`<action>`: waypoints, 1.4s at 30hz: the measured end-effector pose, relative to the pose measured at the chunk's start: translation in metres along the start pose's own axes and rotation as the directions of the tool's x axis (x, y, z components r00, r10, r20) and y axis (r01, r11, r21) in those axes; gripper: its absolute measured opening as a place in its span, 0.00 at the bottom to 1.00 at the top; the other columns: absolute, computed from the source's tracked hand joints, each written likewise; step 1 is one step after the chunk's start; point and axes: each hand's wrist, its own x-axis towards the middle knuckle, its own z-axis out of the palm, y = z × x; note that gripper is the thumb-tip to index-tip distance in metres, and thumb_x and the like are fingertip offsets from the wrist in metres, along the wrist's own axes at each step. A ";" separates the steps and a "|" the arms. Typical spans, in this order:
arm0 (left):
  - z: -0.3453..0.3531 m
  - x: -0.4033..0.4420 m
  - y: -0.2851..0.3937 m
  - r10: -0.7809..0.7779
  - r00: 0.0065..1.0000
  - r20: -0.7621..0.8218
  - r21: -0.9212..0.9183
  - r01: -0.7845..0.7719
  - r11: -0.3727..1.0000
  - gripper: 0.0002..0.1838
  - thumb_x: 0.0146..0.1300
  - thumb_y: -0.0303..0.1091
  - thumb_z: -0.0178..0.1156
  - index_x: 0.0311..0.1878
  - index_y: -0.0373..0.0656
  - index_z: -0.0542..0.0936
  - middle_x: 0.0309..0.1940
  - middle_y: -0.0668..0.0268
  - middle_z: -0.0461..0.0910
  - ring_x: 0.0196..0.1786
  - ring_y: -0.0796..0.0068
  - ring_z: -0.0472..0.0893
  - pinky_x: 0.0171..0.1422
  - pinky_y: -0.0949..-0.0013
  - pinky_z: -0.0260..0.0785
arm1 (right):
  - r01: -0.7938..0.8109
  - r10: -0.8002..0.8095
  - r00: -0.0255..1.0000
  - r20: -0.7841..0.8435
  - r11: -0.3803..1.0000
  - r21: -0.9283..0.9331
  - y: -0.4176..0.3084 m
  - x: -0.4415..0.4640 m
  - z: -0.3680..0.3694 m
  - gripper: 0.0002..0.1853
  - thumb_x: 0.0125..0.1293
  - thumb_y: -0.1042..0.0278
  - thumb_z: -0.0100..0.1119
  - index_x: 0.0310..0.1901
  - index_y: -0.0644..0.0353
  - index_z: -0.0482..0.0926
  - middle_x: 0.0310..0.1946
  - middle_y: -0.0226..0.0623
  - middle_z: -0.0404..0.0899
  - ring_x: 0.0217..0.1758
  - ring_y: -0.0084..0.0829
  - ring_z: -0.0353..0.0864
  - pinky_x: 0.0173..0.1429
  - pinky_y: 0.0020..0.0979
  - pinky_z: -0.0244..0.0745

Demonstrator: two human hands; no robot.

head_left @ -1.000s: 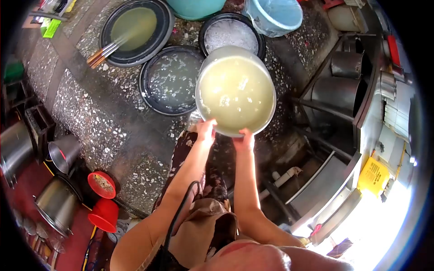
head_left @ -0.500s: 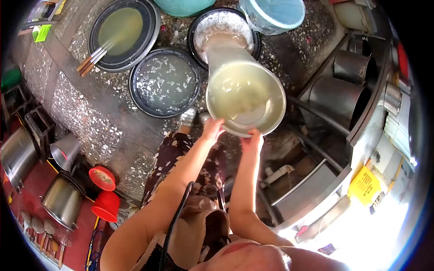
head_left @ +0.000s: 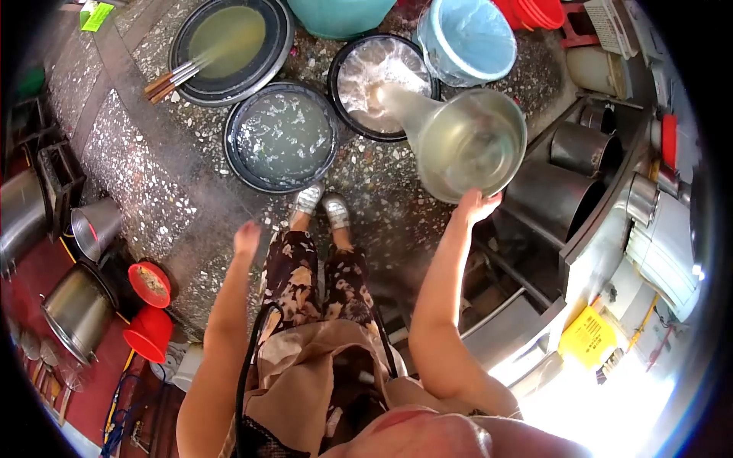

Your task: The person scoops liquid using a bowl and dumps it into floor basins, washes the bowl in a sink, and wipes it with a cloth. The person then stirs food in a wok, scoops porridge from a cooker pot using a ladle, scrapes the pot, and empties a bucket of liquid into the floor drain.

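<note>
My right hand (head_left: pixel 477 206) grips the near rim of a metal basin (head_left: pixel 502 164), which is tilted to the left. Cloudy water (head_left: pixel 408 111) streams from its lip into a black tub (head_left: pixel 334 95) of frothy water on the floor. My left hand (head_left: pixel 247 238) is off the basin, over the floor to the left of my legs. Motion smears its fingers, so I cannot make out whether they are apart or curled. Close to the stream stands a second black tub (head_left: pixel 229 156) of greyish water with foam patches.
Another dark tub (head_left: pixel 284 46) holds yellowish water and long-handled tools (head_left: pixel 172 80). A blue lined bucket (head_left: pixel 433 57) and a teal tub (head_left: pixel 340 15) stand at the back. Metal pots (head_left: pixel 588 145) sit on the right rack. A steel pot (head_left: pixel 76 309) and red buckets (head_left: pixel 149 336) are left.
My left hand has let go of the basin and moved left and down. The basin has moved right in my right hand, still pouring. My feet now show more fully.
</note>
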 end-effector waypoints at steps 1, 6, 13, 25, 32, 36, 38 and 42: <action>-0.037 -0.013 -0.025 -0.010 1.000 0.017 0.013 0.010 1.000 0.18 0.56 0.35 0.56 0.47 0.34 0.76 0.39 0.60 0.81 0.44 0.74 0.77 0.50 0.70 0.67 | 0.195 -0.198 0.979 -0.040 0.978 -0.081 0.013 0.018 0.006 0.27 0.54 0.76 0.48 0.59 0.67 0.61 0.55 0.54 0.67 0.57 0.49 0.69 0.63 0.44 0.61; -0.128 -0.131 -0.072 -0.287 0.937 -0.201 0.232 0.330 0.915 0.19 0.51 0.44 0.57 0.38 0.38 0.80 0.29 0.55 0.81 0.35 0.66 0.80 0.42 0.65 0.70 | 0.482 -0.485 0.874 -0.028 0.858 0.178 -0.069 0.050 -0.027 0.32 0.51 0.84 0.44 0.63 0.65 0.59 0.56 0.54 0.67 0.59 0.46 0.69 0.62 0.39 0.64; -0.128 -0.253 -0.086 -0.158 0.982 -0.107 0.061 0.165 0.984 0.17 0.54 0.33 0.56 0.47 0.36 0.77 0.41 0.58 0.81 0.44 0.69 0.80 0.50 0.69 0.70 | 0.894 -0.883 0.441 -0.161 0.447 -0.001 -0.140 0.063 -0.116 0.29 0.48 0.85 0.44 0.57 0.66 0.66 0.56 0.55 0.68 0.57 0.51 0.70 0.59 0.40 0.68; -0.125 -0.431 -0.167 -0.468 0.862 -0.196 0.001 0.477 0.879 0.18 0.47 0.37 0.59 0.42 0.38 0.80 0.41 0.54 0.80 0.48 0.61 0.79 0.53 0.64 0.70 | 0.551 -0.546 0.831 -0.109 0.779 0.298 -0.201 0.038 -0.227 0.29 0.52 0.83 0.44 0.57 0.48 0.73 0.43 0.47 0.79 0.39 0.41 0.82 0.44 0.34 0.75; -0.103 -0.460 -0.223 -0.417 0.847 -0.330 -0.420 0.264 0.868 0.22 0.48 0.32 0.56 0.49 0.37 0.78 0.44 0.56 0.80 0.48 0.67 0.79 0.52 0.70 0.69 | 0.385 -0.747 0.659 0.085 0.432 0.815 -0.235 -0.163 -0.253 0.27 0.47 0.85 0.41 0.53 0.67 0.73 0.50 0.45 0.76 0.52 0.34 0.75 0.59 0.30 0.64; -0.112 -0.498 -0.301 -0.452 0.826 -0.336 -0.591 0.189 0.785 0.21 0.47 0.31 0.58 0.48 0.36 0.78 0.38 0.59 0.81 0.41 0.72 0.80 0.47 0.71 0.70 | 0.371 -0.914 0.404 0.050 0.213 0.904 -0.247 -0.323 -0.318 0.22 0.58 0.87 0.40 0.54 0.66 0.72 0.51 0.42 0.76 0.54 0.30 0.74 0.61 0.27 0.64; -0.140 -0.556 -0.285 -0.511 0.761 -0.400 -0.628 0.179 0.758 0.21 0.47 0.31 0.58 0.47 0.35 0.78 0.36 0.61 0.81 0.39 0.72 0.80 0.46 0.71 0.71 | 0.144 -0.928 0.355 -0.114 -0.066 0.987 -0.246 -0.394 -0.341 0.17 0.61 0.84 0.47 0.51 0.66 0.75 0.48 0.42 0.78 0.53 0.30 0.76 0.59 0.27 0.67; -0.117 -0.575 -0.412 -0.617 0.642 -0.455 -0.705 0.164 0.690 0.16 0.51 0.31 0.54 0.43 0.35 0.79 0.35 0.58 0.81 0.39 0.71 0.79 0.44 0.67 0.69 | 0.392 -0.865 0.201 -0.460 -0.359 0.847 -0.242 -0.508 -0.404 0.13 0.64 0.77 0.48 0.47 0.68 0.77 0.46 0.42 0.79 0.53 0.32 0.76 0.59 0.29 0.66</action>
